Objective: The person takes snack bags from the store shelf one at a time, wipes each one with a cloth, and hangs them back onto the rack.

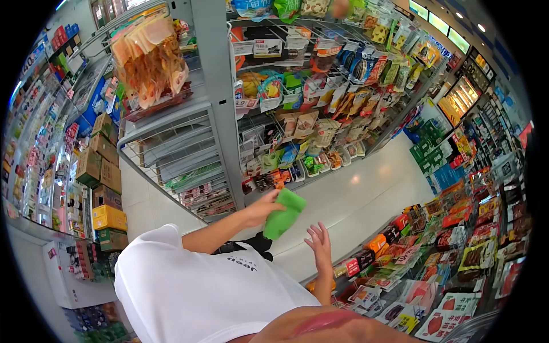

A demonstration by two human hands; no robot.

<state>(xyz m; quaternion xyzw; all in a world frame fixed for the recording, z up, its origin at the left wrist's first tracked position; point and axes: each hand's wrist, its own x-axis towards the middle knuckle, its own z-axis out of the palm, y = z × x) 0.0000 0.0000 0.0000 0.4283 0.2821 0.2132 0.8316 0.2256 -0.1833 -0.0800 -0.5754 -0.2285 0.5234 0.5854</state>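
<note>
In the head view, a bright green fabric cloth [285, 214] is pinched in the left hand [263, 208], near a grey metal rack [221, 86] of snack packets. The right hand [320, 246] is held apart, fingers spread.

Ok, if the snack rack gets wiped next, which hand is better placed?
Left, I'd say: the left hand holds the green cloth and is nearer the snack rack. The right hand is open, looks empty and sits farther off.
</note>
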